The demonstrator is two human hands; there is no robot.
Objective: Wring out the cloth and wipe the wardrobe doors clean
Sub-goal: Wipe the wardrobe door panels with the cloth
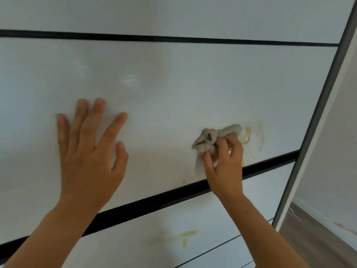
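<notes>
Two hands up on the wardrobe door (173,84), a glossy white panel. Far left: left hand (90,149) flat on the panel, fingers straight and spread, holding nothing, looks like bracing. Mid-right: the cloth (210,139), a small whitish wad, bunched and pressed against the door just above the black strip (154,204) that divides the panels. The right hand (224,163) pinches it from below, fingers and thumb curled round the wad; the cloth sticks out up and to the left of the fingertips. Key relation: yellow stain (251,138) sits just beside the cloth on its right, smeared streaks running roughly up-down, partly behind the knuckles. The right hand is by far the nearer one; the left is well apart. Likely step: wiping, wringing seemingly done, though dampness can't be judged. The next stroke probably needs to go right and slightly down over the streaks. A second yellow stain (179,237) shows on the lower panel, untouched. Far right: grey door frame (318,122), then wooden floor (318,238).
</notes>
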